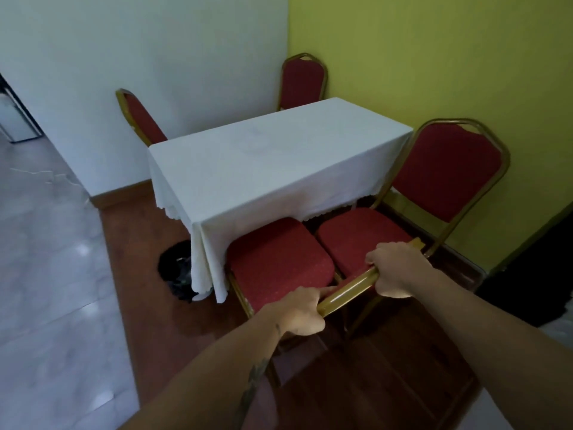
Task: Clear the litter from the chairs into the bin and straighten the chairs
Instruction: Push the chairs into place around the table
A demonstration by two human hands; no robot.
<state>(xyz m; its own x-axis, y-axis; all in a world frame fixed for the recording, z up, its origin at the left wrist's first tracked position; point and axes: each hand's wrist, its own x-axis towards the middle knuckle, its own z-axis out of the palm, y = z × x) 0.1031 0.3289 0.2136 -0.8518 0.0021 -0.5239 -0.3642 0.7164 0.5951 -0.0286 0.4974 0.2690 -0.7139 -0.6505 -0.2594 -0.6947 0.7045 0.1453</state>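
Both my hands grip the gold top rail (353, 288) of the nearest red chair, whose seat (279, 259) is partly tucked under the white-clothed table (263, 156). My left hand (299, 311) holds the rail's near end and my right hand (395, 268) its far end. A second red chair (449, 169) stands to the right, turned at an angle, its seat (362, 237) touching the first seat. Both seats show no litter. A black-lined bin (175, 268) sits on the floor by the table's left corner, partly hidden by the cloth.
Two more red chairs stand on the table's far side, one at the far left (139, 119) by the white wall, one at the back (304, 79) in the corner. The green wall (434, 57) runs close on the right. Pale tiled floor (46, 274) spreads to the left.
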